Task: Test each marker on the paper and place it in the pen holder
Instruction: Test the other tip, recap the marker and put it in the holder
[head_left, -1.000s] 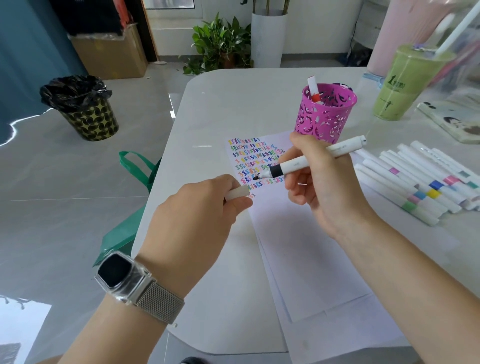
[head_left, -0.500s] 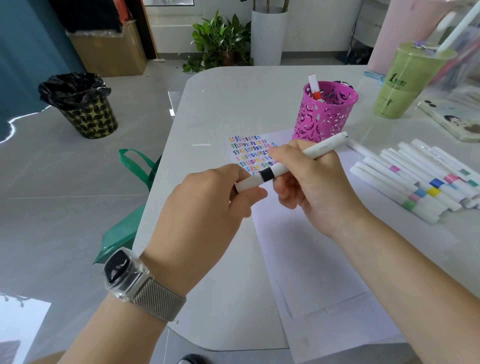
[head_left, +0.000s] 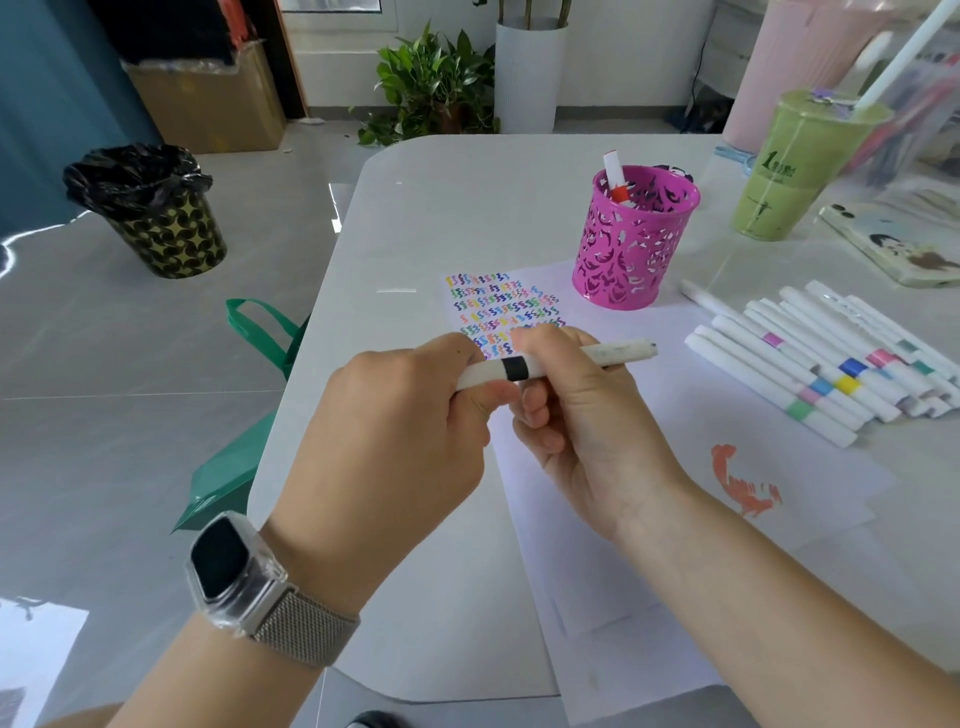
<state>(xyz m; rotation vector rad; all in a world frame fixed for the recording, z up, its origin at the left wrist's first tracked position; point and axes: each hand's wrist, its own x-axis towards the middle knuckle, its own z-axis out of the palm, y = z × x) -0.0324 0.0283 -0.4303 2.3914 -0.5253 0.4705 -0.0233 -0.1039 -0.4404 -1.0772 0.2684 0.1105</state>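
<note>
Both hands met over the paper (head_left: 613, 519), sharing one white marker (head_left: 566, 359) with a black band. The left hand (head_left: 400, 431) had its fingers and thumb curled round the cap end; the right hand (head_left: 576, 415) had its fingers wrapped about the barrel, whose free end pointed toward the row of white markers (head_left: 810, 364) lying on the table (head_left: 457, 208). The marker was held clear of the sheet, just nearer than the block of coloured squiggles (head_left: 498, 306). Whether the cap was fully seated could not be told, since the left fingers hid the joint. The step in hand appeared to be capping, the trial stroke for this marker judged done. The next move would call for the left hand to let go and the right to carry the marker up and over the rim of the pink pen holder (head_left: 636, 239), where a red-banded marker (head_left: 615, 176) stood already, and drop it in upright.
</note>
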